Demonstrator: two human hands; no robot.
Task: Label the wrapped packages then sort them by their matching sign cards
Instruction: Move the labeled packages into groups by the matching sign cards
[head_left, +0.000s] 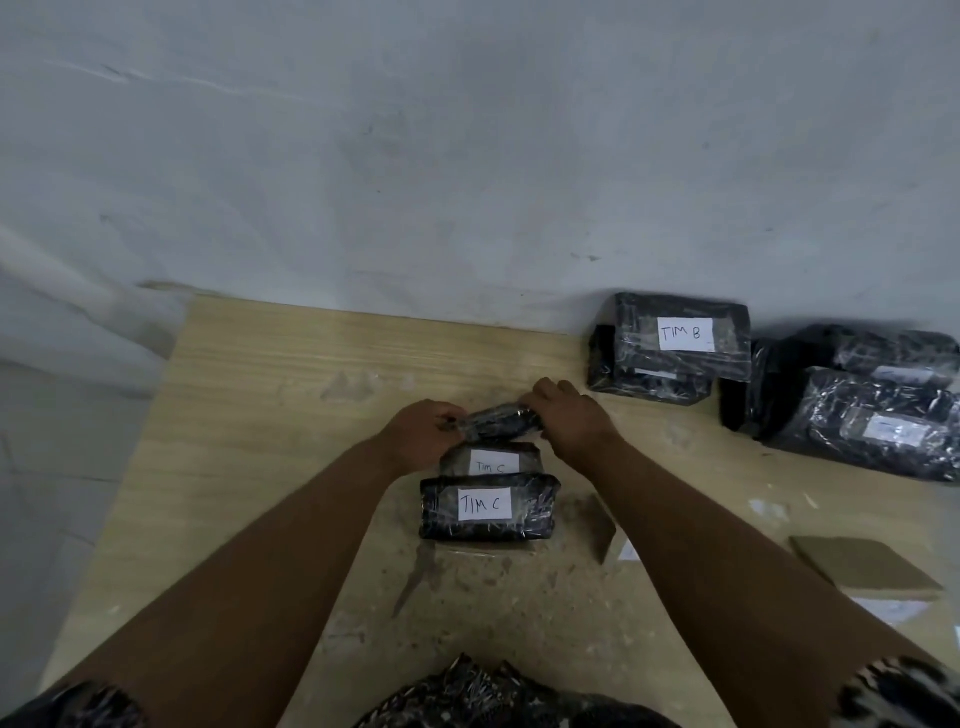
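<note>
Hands at the middle of a pale wooden board (249, 415), seen from above. The left hand (421, 434) and the right hand (566, 418) each grasp one end of a small black wrapped package (498, 423), with the fingers curled over its ends. No label shows on the side of it that faces the camera.

Just on the near side of the held package lies a second package (491, 461) whose white label reads "TIM C" (whether the two touch cannot be told). Nearer again lies a third package (488, 506), also labelled "TIM C". Its far edge covers the near edge of the second, so the three form a short row running from far to near.

At the far right, close to the grey wall (467, 156), a package labelled "TIM B" (680, 335) rests on top of a lower package (649, 387), whose label cannot be read. To the right of this stack is a pile of black packages (878, 421), with white labels too blurred to read.

At the near right a brown cardboard square (865, 571) lies flat on the board, and a scrap of white paper (891, 610) lies at its near edge. Patterned cloth (493, 696) shows at the near border.
</note>
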